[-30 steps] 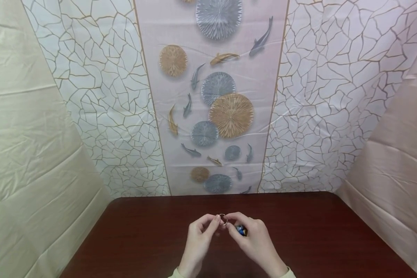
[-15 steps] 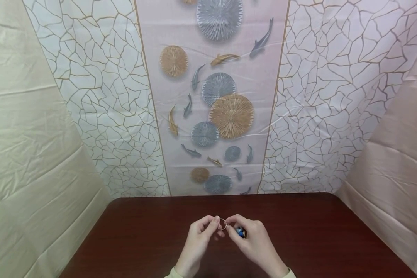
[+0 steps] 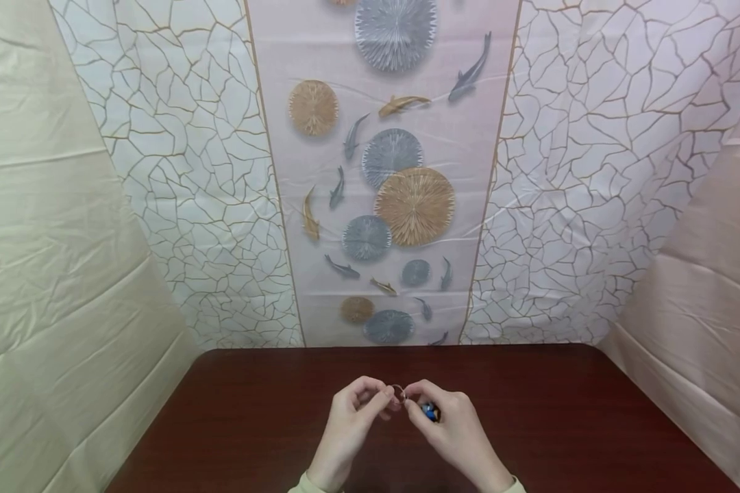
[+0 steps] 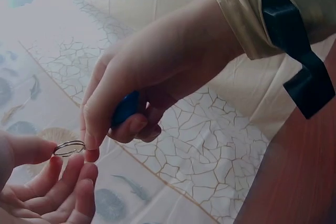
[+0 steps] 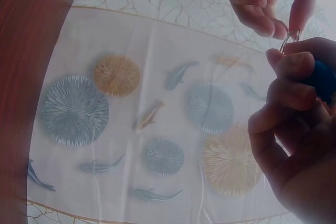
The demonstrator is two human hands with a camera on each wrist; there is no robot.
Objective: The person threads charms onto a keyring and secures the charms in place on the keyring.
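Between my two hands is a thin metal split ring (image 4: 69, 142), the kind used for keys. My left hand (image 3: 348, 421) pinches one side of it with thumb and forefinger, the other fingers loosely bent below. The right hand (image 3: 456, 419) pinches the opposite side with its fingertips. A glossy blue object (image 4: 125, 110) sits in the right hand, mostly covered by the curled fingers. In the head view this blue piece (image 3: 430, 411) shows some dark and yellowish parts too. I cannot tell whether it is joined to the ring.
Both hands are over a dark reddish-brown table (image 3: 253, 411). Behind it hangs a patterned cloth (image 3: 370, 205) with printed fish and round leaves. Plain beige cloth (image 3: 68, 274) closes off the left side, and similar cloth (image 3: 703, 294) the right. A black strap (image 4: 294, 45) is on the right sleeve.
The ring has turned between the fingertips, looking rounder half a second ago than now. My left fingers have shifted slightly up and right. The right hand keeps nearly the same place and grip.
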